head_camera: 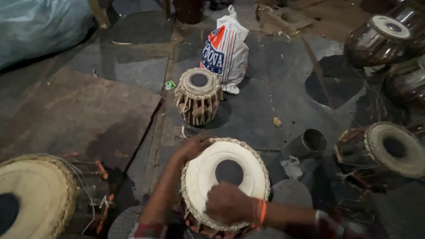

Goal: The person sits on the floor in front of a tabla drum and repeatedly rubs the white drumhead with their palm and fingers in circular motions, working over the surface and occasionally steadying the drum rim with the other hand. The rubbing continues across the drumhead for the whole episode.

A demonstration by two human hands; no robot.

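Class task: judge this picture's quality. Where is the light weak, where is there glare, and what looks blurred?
Head view: dim overall, floor edges dark; glare on the shiny metal drums; the right hand on the pale drum head looks slightly blurred.
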